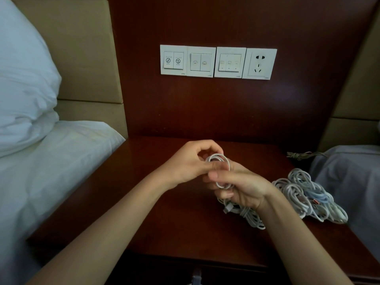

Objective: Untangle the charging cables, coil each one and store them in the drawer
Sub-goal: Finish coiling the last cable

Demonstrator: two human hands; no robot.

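A dark wooden desk [164,223] carries a tangled pile of white cables [308,194] near its right edge. Just above the desk's middle, the left hand [189,163] and right hand [244,186] both pinch one small cable coil [218,154], with more cable bunched under the right hand.

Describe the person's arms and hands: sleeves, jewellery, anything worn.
The left forearm and right forearm are bare, with no sleeve in view. The left hand and right hand wear no gloves, rings, watch or bracelet that shows.
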